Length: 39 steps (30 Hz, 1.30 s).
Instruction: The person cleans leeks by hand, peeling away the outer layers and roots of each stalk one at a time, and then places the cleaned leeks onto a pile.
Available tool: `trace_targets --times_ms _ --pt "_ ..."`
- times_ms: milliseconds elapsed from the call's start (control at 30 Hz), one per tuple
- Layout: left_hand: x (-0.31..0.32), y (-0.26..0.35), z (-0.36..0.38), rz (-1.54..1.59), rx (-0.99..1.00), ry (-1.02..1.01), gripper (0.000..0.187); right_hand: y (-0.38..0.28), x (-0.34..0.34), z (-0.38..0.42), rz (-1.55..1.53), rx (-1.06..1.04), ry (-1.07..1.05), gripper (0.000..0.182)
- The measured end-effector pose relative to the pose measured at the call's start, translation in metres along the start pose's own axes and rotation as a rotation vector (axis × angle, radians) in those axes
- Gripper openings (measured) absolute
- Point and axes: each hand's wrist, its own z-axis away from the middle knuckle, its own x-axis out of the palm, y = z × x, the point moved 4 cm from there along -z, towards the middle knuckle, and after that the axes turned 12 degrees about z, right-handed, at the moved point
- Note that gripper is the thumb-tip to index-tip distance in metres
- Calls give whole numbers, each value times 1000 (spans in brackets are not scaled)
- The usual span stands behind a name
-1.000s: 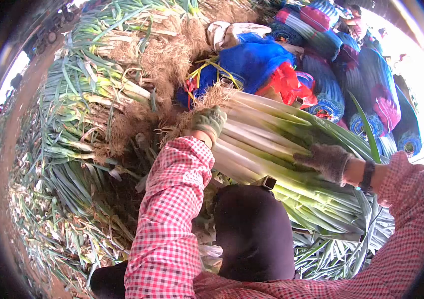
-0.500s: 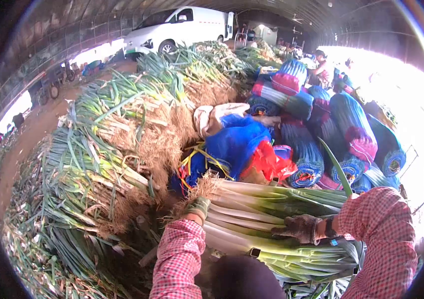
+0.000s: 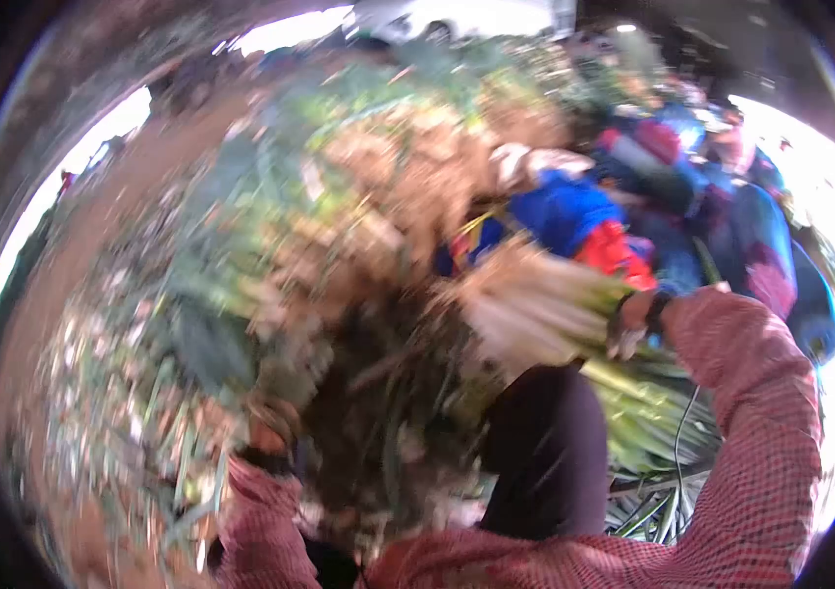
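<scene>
A bundle of long green onions (image 3: 535,304) lies at the centre right, with pale stems and brown roots toward the left. My right hand (image 3: 628,326), gloved, rests on the bundle's upper side; its fingers are blurred, so their grip is unclear. At the lower left my left hand (image 3: 275,424) is beside the heap of loose onions (image 3: 201,344), smeared by motion. Whether it holds anything cannot be made out. My dark-clad knee (image 3: 545,442) stands between my arms, in front of the bundle.
More onions with bushy roots (image 3: 417,167) are piled ahead. Blue and red netting (image 3: 565,211) lies behind the bundle. Wrapped blue and pink rolls (image 3: 761,236) are stacked at the right. A white van (image 3: 481,15) is at the top.
My left hand has left the root end of the bundle and moved left and down to the loose heap. My right hand stays at the bundle. The view has turned left and blurred.
</scene>
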Motion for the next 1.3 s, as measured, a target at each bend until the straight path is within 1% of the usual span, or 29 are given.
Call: trace_targets --times_ms 33,67,100,133,167,233,267,333,400,433,467,500,567,600,633,667,700,733,800,900,933,967,1033,1067,1100,1167,1233,1267,1300 --pt "-47 5 14 -46 70 114 33 21 -10 -12 -24 -239 -25 37" --pt "-89 9 36 -67 105 238 29 47 -39 -17 -129 61 34 36" --pt "-128 13 54 -42 130 364 27 57 -82 -50 -99 633 -26 34" --pt "-162 5 71 336 125 516 23 65 -117 -80 -62 894 -53 33" --pt "-177 22 92 518 128 689 23 72 -153 -109 -39 1154 -82 32" --pt "-208 24 131 673 224 856 28 84 -206 -160 -13 979 571 39" --pt "-225 12 146 711 212 892 30 92 -209 -203 -22 893 583 38" --pt "-245 -31 169 793 143 1008 29 70 -240 -288 -57 758 619 36" --pt "-248 -69 185 931 30 1140 27 75 -234 -361 -75 589 497 34" --pt "-254 -80 186 1004 20 1079 24 102 -199 -407 -74 468 348 33" --pt "-260 -90 187 1076 5 1018 21 101 -193 -441 -169 512 308 33" --pt "-247 -66 178 1135 -3 1072 16 97 -193 -480 -257 556 277 33" --pt "-235 -37 166 863 121 1122 22 104 -172 -558 -308 422 417 35" --pt "-229 -27 160 810 135 1122 26 96 -177 -582 -317 408 412 35" --pt "-225 -22 155 760 146 1117 29 94 -182 -603 -487 562 470 40" --pt "-223 -24 153 774 147 1105 30 97 -185 -618 -655 719 525 45" --pt "-218 -24 150 801 137 1080 27 100 -189 -634 -661 715 521 45" --pt "-216 -28 149 810 106 1087 27 108 -181 -647 -705 881 479 52" --pt "-214 -33 149 837 67 1078 26 125 -164 -666 -744 1045 432 60" --pt "-212 -27 149 859 57 1043 23 157 -100 -709 -924 1154 416 79" --pt "-212 -26 148 850 46 1054 23 138 -140 -685 -1084 1183 412 79" --pt "-212 -25 148 842 35 1068 23 143 -137 -686 -1083 1184 416 79" --pt "-215 -29 148 863 34 1053 23 157 -107 -700 -1322 1041 259 84" --pt "-216 -31 146 882 30 1037 23 161 -104 -704 -1315 1041 269 84" --pt "-215 -33 144 898 30 1058 22 160 -101 -709 -1266 1009 234 73" --pt "-217 -42 143 890 87 932 26 155 -97 -719 -1168 945 165 53" --pt "-215 -40 142 908 84 917 26 147 -105 -708 -1122 912 125 43" --pt "-213 -40 141 911 57 915 26 143 -119 -696 -1140 852 261 42" --pt "-211 -38 141 915 30 911 26 127 -163 -664 -1245 733 521 40"
